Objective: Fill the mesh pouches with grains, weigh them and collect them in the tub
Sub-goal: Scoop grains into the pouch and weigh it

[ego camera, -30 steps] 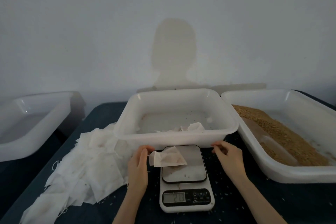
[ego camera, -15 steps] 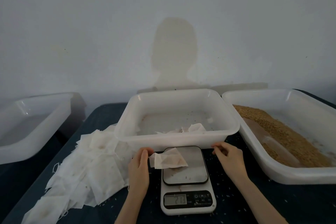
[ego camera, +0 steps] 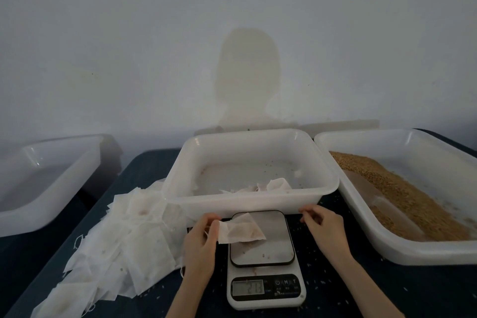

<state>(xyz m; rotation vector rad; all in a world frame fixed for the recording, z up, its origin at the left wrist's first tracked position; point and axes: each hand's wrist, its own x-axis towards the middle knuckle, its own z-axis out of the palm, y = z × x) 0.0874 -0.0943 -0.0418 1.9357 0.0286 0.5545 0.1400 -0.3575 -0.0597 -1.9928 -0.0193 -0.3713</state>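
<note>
Pouch (ego camera: 241, 232) is lying half over the scale (ego camera: 262, 237), its end pinched in the left hand (ego camera: 200, 245) fingers, right hand (ego camera: 324, 227) fingers loosely curled and gripping nothing, so that touch is risking a false reading.

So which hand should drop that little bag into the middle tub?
Probably the left hand: it already pinches the pouch lying on the scale, just below the middle tub. The right hand holds nothing I can see.

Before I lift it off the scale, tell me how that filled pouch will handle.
Likely floppy: the pouch is thin, creased mesh, held by the left hand at one end. Probably light: few grains show inside. It may sag or spill, since loose grains dot the scale.
</note>
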